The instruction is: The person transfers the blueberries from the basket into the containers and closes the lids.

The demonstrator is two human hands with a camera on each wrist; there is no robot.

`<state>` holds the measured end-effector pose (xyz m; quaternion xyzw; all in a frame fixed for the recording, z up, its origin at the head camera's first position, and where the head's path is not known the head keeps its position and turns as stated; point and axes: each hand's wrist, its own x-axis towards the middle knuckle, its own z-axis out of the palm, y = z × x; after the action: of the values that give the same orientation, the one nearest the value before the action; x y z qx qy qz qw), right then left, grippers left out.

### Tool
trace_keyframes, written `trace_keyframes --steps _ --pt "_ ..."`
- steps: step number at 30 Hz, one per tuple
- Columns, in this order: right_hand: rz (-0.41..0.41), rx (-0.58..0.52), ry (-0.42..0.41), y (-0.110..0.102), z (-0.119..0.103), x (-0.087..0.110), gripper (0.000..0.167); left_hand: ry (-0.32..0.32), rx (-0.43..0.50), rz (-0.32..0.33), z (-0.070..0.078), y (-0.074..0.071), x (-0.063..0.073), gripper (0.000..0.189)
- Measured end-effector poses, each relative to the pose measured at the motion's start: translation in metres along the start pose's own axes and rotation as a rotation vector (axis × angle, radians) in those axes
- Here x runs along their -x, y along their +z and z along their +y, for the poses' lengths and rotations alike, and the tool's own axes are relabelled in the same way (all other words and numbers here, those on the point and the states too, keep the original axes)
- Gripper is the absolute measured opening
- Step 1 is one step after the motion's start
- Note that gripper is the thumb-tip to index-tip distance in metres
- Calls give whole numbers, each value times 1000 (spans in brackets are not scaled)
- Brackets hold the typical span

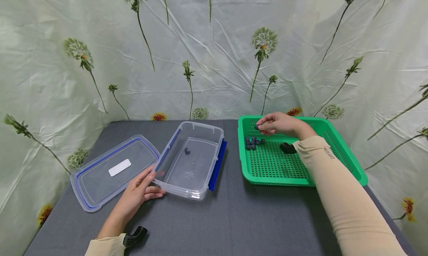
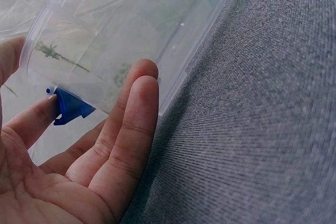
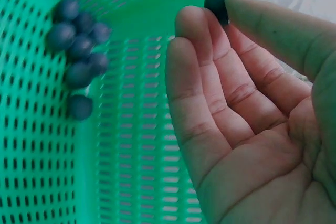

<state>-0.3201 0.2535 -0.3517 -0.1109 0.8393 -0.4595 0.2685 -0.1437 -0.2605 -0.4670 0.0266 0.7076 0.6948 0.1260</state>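
My right hand [image 1: 279,123] pinches a dark blueberry [image 3: 217,4] between thumb and fingertip, above the left part of a green basket [image 1: 245,168]. Inside the basket, several more blueberries [image 1: 253,142] lie clustered toward its left side. My left hand [image 1: 142,189] holds the near left side of a clear plastic container [image 1: 208,196], thumb at the rim and fingers against the outer wall. A blueberry [image 1: 187,151] lies on the container's floor; whether a second one touches it, I cannot tell. In the left wrist view a blue latch [image 2: 72,108] sits by the index finger.
A clear lid [image 1: 100,189] with a blue seal and a white label lies left of the container. Another blue latch [image 1: 218,167] hangs along the container's right side. Grey cloth [image 1: 230,219] covers the table, and a flower-printed curtain [image 1: 220,55] stands behind it.
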Motion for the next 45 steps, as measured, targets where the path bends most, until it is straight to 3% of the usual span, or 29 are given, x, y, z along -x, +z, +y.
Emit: trace_keyframes --steps 14,26,45 --pt "-4 8 -83 18 -41 -16 34 5 -5 4 1 0 1 61" --pt "-29 7 -126 47 -69 -37 32 4 -23 8 1 1 1 62" --pt "-68 31 -143 93 -92 -68 27 -9 -38 12 2 1 1 63"
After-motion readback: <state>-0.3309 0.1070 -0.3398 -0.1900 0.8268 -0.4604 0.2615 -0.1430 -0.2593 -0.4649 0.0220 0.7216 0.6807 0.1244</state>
